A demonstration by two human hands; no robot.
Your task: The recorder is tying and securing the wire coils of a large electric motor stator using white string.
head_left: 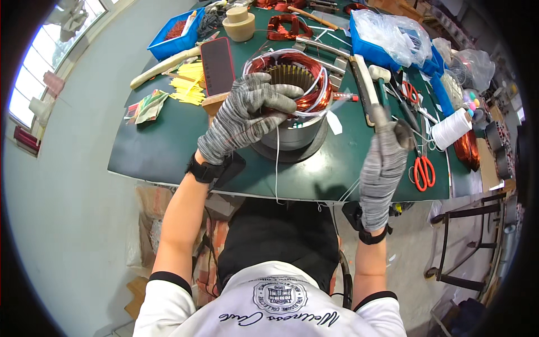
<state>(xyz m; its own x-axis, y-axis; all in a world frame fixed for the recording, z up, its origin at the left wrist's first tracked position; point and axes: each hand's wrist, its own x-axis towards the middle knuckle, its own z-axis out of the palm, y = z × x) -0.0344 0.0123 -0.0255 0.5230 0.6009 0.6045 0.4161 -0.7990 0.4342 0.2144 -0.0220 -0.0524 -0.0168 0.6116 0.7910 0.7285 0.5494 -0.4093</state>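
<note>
A motor stator (292, 135) with a grey metal body stands upright near the table's front edge. Copper windings (317, 98) bound with white cord ring its top. My left hand (247, 109), in a grey knit glove, grips the near left side of the windings, fingers curled over the rim. A white cord (277, 163) hangs from there past the table edge. Two thin strands of it rise to my gloved right hand (384, 163), which is raised at the right, partly smeared, its fingers closed. Beyond its fingertips lies a mallet (380, 74) with a pale head and green handle.
Right of my right hand lie red-handled scissors (424, 171) and a white thread spool (452, 130). A phone (217, 67), yellow strips (189, 84) and a patterned cloth piece (147, 108) lie left. Blue bins (177, 36) and a copper coil (286, 27) are at the back.
</note>
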